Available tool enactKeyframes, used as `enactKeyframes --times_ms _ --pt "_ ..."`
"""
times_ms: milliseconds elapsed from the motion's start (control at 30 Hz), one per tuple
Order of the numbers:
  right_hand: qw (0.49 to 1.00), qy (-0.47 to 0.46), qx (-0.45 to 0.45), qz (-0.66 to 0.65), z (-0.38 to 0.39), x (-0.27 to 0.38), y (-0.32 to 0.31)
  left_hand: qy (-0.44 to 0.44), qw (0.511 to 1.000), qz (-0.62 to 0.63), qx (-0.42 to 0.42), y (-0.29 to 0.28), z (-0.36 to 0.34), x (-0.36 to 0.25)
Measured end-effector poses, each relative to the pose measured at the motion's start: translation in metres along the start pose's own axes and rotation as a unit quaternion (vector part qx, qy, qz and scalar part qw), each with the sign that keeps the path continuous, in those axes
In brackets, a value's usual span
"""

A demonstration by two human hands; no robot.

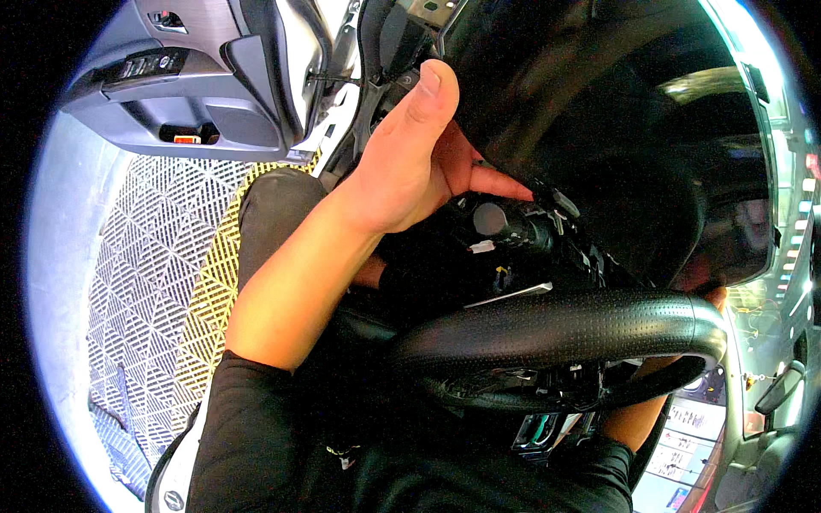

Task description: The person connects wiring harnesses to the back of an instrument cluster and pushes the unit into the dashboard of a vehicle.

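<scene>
While the thumb points away from the extended finger, the left grip (395,178) is spread wide; some of its fingers are hidden, and I cannot tell whether they have hold of anything. The visible fingertip reaches the lower edge of the large black dashboard section (599,128), which lies to the right of this hand and runs toward the windshield. Only a sliver of the right grip (717,297) shows past the far end of the steering wheel (556,329) — how far it is open, or what it holds, I cannot tell.

Just below the left fingers is a dark round cylinder (491,219), with exposed brackets (564,209) beside it. Nearer the wheel lie a small yellow connector (501,275) and a thin pale strip (509,295). The wheel stands between the forearms, its rim black and dotted.

Farther out, a grey car door (244,128) hangs open at upper left — below it spreads grey lattice flooring (141,231) with a yellow border (205,295).
</scene>
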State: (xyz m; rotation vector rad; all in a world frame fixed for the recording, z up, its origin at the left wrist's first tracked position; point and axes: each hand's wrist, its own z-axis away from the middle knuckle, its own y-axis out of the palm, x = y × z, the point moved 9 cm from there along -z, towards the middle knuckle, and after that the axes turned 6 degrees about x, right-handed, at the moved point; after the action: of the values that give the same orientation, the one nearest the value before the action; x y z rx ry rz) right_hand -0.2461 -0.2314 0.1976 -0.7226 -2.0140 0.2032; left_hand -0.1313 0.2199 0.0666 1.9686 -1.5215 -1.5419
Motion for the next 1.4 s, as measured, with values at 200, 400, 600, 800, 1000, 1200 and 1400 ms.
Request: enactKeyframes --times_ms 200,400,600,800,1000,1200,1400 --pt "1.0 -0.002 -0.01 0.006 0.007 0.002 -0.012 0.019 0.998 0.046 0.039 0.001 0.0 -0.001" --pt "1.0 0.02 -0.02 0.01 0.03 -0.002 -0.025 0.011 0.995 0.069 0.07 -0.001 -0.001 0.003" --pt "0.999 0.025 -0.026 0.006 0.038 -0.007 -0.03 0.008 0.998 0.046 0.041 -0.003 0.0 0.003" --pt "0.999 0.016 -0.029 0.006 0.029 -0.006 -0.031 -0.008 1.0 0.004 -0.006 -0.006 -0.002 0.007" --pt "0.999 0.003 -0.038 0.008 0.025 -0.003 -0.035 -0.01 1.0 0.008 -0.025 -0.004 -0.004 0.007" --pt "0.999 -0.007 -0.044 0.005 0.024 -0.003 -0.041 -0.016 0.996 -0.039 -0.079 -0.005 0.0 0.01" --pt "0.999 -0.013 -0.051 0.003 0.023 -0.006 -0.05 -0.003 0.98 0.195 -0.026 -0.009 -0.005 0.024"
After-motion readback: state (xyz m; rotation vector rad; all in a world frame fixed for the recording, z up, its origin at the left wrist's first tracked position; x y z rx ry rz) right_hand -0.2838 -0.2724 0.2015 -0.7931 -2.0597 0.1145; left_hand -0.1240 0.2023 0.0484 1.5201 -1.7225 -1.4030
